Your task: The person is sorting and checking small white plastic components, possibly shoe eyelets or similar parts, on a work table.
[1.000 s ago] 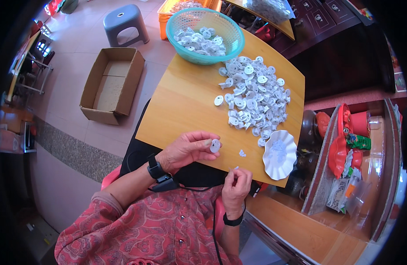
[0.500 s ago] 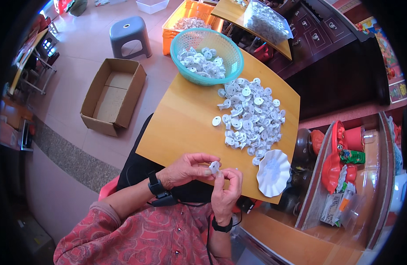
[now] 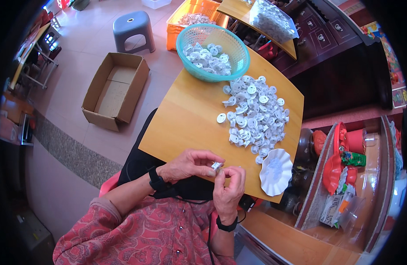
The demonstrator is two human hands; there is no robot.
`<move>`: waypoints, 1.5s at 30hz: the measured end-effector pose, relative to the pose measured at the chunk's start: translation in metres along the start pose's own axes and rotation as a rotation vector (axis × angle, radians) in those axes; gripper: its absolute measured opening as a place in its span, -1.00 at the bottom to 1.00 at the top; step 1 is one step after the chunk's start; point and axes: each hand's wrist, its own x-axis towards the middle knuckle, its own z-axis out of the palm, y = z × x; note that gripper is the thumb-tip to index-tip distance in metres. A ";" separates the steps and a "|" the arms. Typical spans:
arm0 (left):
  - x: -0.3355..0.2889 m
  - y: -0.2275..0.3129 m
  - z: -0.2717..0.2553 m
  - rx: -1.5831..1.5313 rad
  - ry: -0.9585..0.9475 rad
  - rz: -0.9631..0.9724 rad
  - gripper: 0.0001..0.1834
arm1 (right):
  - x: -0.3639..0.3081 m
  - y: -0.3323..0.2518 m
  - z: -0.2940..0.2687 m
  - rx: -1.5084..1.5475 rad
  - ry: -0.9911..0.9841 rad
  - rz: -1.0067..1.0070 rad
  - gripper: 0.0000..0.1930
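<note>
My left hand (image 3: 189,166) pinches a small white plastic part (image 3: 216,166) between thumb and fingertips, just over the table's near edge. My right hand (image 3: 228,189) is closed, its thumb and index finger pressed together against the lower side of that part; anything tiny between those fingertips is hidden. Farther up the wooden table (image 3: 177,119) lies a heap of similar white parts (image 3: 256,115) with round disc ends. To the right of my hands stands a white scalloped dish (image 3: 276,176) with small pale, clear-looking pieces in it. A turquoise mesh basket (image 3: 243,57) at the far end holds more white parts.
An open cardboard box (image 3: 133,97) and a blue-grey stool (image 3: 133,28) stand on the floor to the left. Beyond the basket are an orange crate (image 3: 173,40) and a clear tub of parts (image 3: 274,22). Shelves with red containers (image 3: 332,172) flank the table's right side.
The white part has turned between my fingers, from its round disc face to its blocky side. Both hands stay close together at the table's near edge. The view has shifted slightly.
</note>
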 end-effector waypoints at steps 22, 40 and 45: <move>0.001 0.007 0.001 0.002 0.081 0.048 -0.60 | 0.006 -0.007 0.001 0.229 -0.058 0.149 -0.90; 0.046 0.117 -0.028 0.286 0.391 0.258 -0.59 | -0.013 0.020 -0.012 0.152 0.052 0.257 -0.89; 0.088 0.164 -0.051 0.250 0.597 0.467 -0.54 | -0.035 0.042 -0.029 0.082 0.099 0.353 -0.89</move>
